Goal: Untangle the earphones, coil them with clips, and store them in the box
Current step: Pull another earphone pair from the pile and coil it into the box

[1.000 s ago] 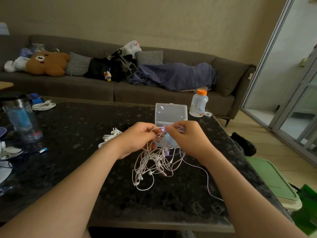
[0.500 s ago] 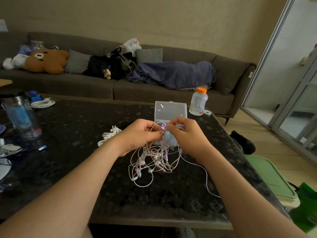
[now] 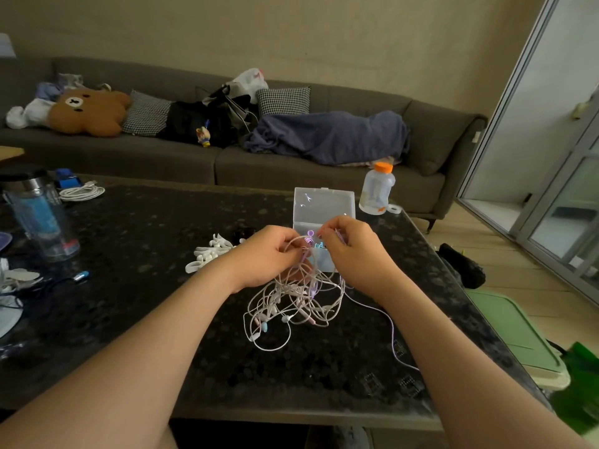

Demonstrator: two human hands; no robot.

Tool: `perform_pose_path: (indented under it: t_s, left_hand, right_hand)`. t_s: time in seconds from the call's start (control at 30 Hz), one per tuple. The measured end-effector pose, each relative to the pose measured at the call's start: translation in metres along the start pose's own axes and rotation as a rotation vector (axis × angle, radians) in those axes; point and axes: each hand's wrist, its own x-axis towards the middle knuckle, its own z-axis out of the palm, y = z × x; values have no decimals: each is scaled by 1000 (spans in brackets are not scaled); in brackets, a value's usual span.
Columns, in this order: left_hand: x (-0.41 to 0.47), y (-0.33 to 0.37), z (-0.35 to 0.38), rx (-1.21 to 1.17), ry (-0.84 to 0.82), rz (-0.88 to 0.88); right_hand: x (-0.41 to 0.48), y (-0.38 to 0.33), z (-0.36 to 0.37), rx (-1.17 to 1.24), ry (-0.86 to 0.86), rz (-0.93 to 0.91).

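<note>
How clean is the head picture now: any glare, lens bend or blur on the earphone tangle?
Head view: daylight enters by the sliding door at right, room dim. Head view: pale glare on the clear box lid. Head view: wide-angle bend bows the sofa. Head view: the earphone tangle, pinched by left hand and right hand, is sharp, though single cords are hard to trace.

The earphones point(image 3: 291, 303) are pale pink and lilac against the black, speckled table point(image 3: 146, 238). The box point(image 3: 324, 205) is clear, the clips point(image 3: 210, 254) white. The bottle point(image 3: 377, 189) has an orange cap; the cushion point(image 3: 283, 100) is black-and-white houndstooth, the blanket point(image 3: 330, 136) slate blue.
</note>
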Motion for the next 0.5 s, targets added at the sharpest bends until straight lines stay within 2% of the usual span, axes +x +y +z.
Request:
perform_pose_path:
  t_s: [0.1,0.27,0.43,0.5]
  left_hand:
    - [2,3,3,141,26,0]
    - [-1,10,5,126,23,-68]
    - [-2,10,7,-188,-124,-152]
    - [-2,8,5,-137,-126,-116]
  right_hand:
    - [-1,-2,5,-35,-33,32]
    - [0,-5,7,-24,17,41]
    - [2,-5,5,15,63,59]
    - [3,-6,5,4,79,50]
